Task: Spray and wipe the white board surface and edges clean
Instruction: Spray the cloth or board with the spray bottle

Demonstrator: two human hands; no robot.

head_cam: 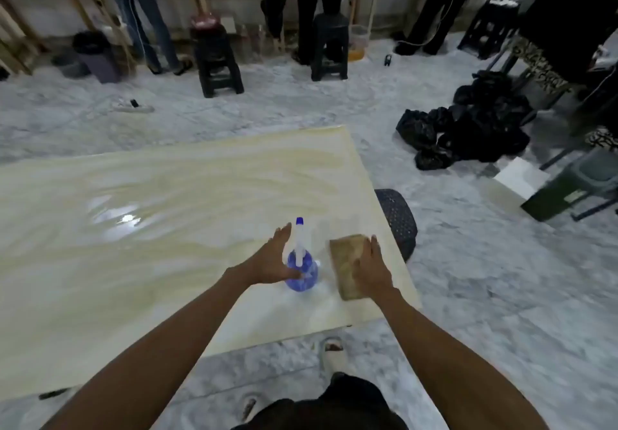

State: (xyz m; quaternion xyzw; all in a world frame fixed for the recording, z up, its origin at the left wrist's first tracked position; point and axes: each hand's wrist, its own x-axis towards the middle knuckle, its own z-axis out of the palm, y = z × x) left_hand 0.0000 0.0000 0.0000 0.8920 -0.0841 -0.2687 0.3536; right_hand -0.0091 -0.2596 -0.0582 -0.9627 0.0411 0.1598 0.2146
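The large white board [150,215] lies flat, streaked yellowish and wet, with a glare spot at its left centre. A spray bottle [301,267] with blue liquid and a white trigger head stands upright near the board's right end. My left hand [272,260] is beside it on the left, fingers spread, thumb touching the bottle's base. A tan folded cloth [346,264] lies flat to the right of the bottle. My right hand [371,270] presses on the cloth's right side, close to the board's right edge.
A dark perforated stool [399,220] sticks out under the board's right edge. Black bags [468,131] are heaped on the floor at right, with a green bin [575,185] beyond. Black stools [217,58] and standing people line the far wall. My sandalled foot [334,354] is by the near edge.
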